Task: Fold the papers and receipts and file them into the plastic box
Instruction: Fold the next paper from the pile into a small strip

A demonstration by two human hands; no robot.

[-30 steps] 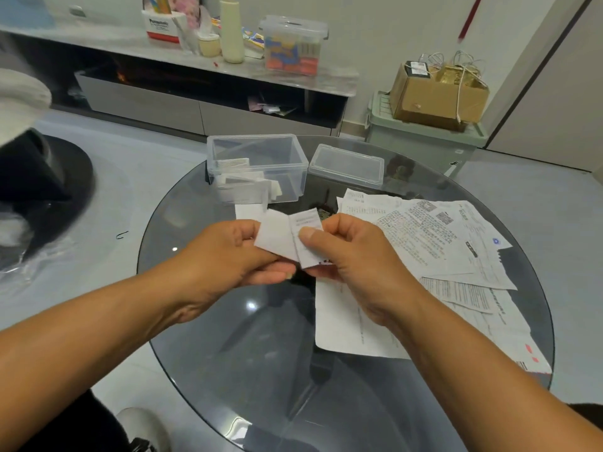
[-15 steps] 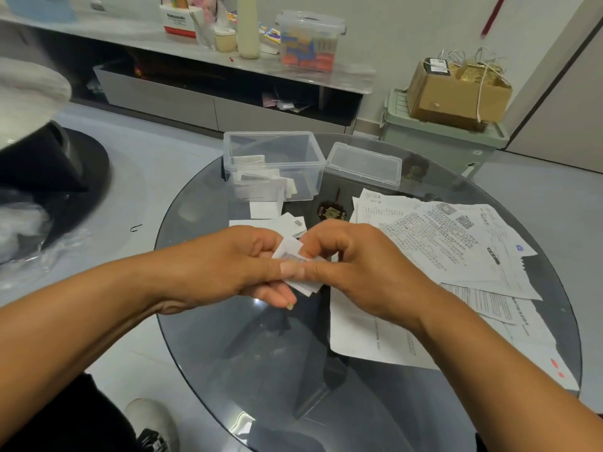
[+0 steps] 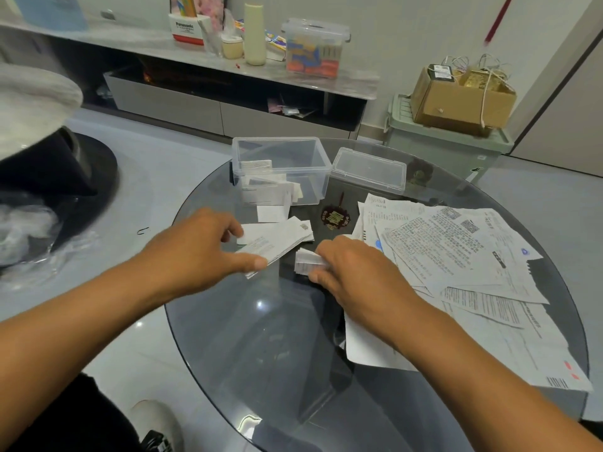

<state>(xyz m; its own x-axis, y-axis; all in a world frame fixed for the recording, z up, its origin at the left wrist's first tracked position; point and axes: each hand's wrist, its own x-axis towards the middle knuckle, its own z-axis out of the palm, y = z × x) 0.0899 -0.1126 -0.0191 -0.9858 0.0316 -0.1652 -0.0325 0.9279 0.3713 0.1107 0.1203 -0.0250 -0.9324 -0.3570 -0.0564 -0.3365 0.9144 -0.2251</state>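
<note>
A person sits at a round glass table (image 3: 267, 337), both forearms reaching toward its middle. The right hand (image 3: 352, 272) pinches a small folded receipt (image 3: 305, 263) between thumb and fingers, just above the glass. The left hand (image 3: 199, 249) has its fingers spread over a wider folded slip (image 3: 277, 239); whether it grips the slip or only presses it I cannot tell.

The clear plastic box (image 3: 280, 168) stands open beyond both hands, at the table's far side, with several folded papers already inside. Its lid (image 3: 370, 169) lies just right of the box.

The small fold looks springy and could open again once let go, or slide on the smooth glass. A hurried drop could land short of the box, where a loose white slip (image 3: 272, 213) already lies.

Right of the box, a loose pile of unfolded papers (image 3: 456, 256) covers that side of the table, some edges reaching past the rim and liable to slip off. A dark red ornament (image 3: 334, 218) lies between the pile and the box.
</note>
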